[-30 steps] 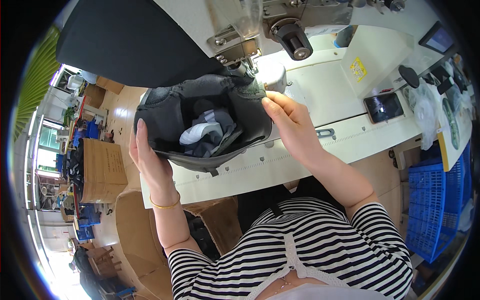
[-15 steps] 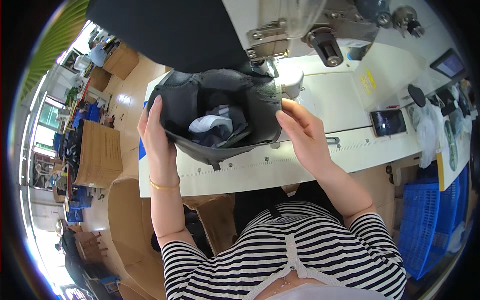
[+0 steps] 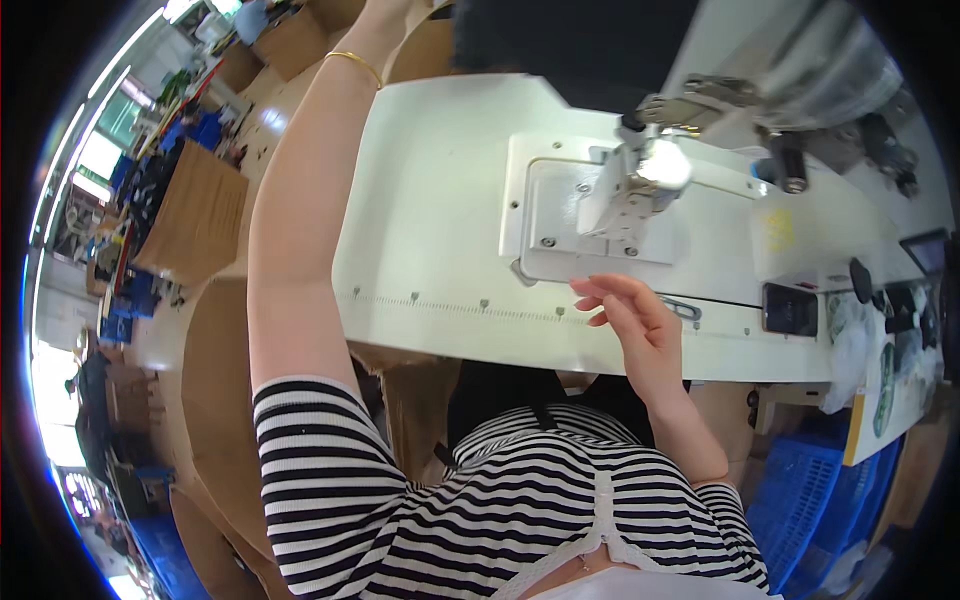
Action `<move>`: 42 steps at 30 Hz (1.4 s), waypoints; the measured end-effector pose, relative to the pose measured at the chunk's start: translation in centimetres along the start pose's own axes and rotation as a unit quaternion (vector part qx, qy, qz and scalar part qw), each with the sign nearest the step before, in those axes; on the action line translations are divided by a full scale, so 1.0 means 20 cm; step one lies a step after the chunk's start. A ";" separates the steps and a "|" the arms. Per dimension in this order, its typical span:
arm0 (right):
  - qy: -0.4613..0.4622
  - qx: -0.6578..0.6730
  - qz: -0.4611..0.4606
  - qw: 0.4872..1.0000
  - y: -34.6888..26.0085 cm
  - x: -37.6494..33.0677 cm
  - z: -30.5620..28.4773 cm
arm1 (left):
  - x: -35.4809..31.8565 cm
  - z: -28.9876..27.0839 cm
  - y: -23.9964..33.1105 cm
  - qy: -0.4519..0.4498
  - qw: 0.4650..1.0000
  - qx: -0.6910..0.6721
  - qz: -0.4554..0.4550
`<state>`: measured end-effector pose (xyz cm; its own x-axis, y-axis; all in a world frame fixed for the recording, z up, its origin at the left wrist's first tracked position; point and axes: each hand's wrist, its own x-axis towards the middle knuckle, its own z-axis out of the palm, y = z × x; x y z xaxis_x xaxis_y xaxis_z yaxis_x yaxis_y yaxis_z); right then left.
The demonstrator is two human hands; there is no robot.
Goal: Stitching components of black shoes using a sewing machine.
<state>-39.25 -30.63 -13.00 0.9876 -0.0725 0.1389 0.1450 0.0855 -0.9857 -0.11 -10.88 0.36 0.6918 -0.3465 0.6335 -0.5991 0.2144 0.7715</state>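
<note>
**Hands at the white sewing table**

Right hand (image 3: 640,325) floats just over the front of the white table (image 3: 430,250). Its fingers (image 3: 598,290) are loose and a little spread, pointing to the left, and nothing is in them. They sit close to the grey metal plate (image 3: 560,225) set in the table top, but it is hard to tell if they touch it.

Left arm (image 3: 300,210) goes far up and away, past the left side of the table. It wears a thin gold bangle (image 3: 352,65) at the wrist. The left hand itself is cut off by the top edge — so whether it is open or closed, or holding something, cannot be told.

Just above the right hand is the sewing machine's needle part (image 3: 630,195), with a small bright lamp (image 3: 665,165) shining on it. A big dark cloth (image 3: 570,40) lies at the far end of the table, near where the left arm leads.

Off to the right are a small dark screen (image 3: 790,310) and blue crates (image 3: 800,490). Brown cardboard boxes (image 3: 190,215) stand on the left — on the floor.
</note>
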 end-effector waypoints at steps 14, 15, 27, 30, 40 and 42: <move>-0.308 -0.160 0.067 0.935 0.24 0.08 0.78 | -3.34 -1.73 0.44 0.562 0.608 0.366 -0.426; -0.329 -0.175 0.040 0.927 0.28 0.09 0.87 | -3.65 -1.69 0.46 0.549 0.508 0.448 -0.490; -0.443 -0.388 -0.351 0.728 0.67 0.49 1.99 | -4.70 -0.98 -0.15 0.157 0.416 0.654 -0.612; -0.425 -0.423 -0.371 0.709 0.71 0.50 2.08 | -4.55 -1.03 -0.47 0.038 0.505 0.679 -0.531; -0.461 -0.462 -0.319 0.687 0.76 0.62 2.08 | -4.46 -1.05 -1.01 -0.330 0.528 0.544 -0.563; -0.465 -0.475 -0.323 0.674 0.75 0.63 2.08 | -4.38 -0.89 -1.08 -0.283 0.603 0.505 -0.548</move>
<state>-22.23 11.16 -22.18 0.4112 0.9018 0.1327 0.8950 -0.3718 -0.2465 -40.52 31.00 -70.75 0.8182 -0.0924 -0.5674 -0.0450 -0.9943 0.0971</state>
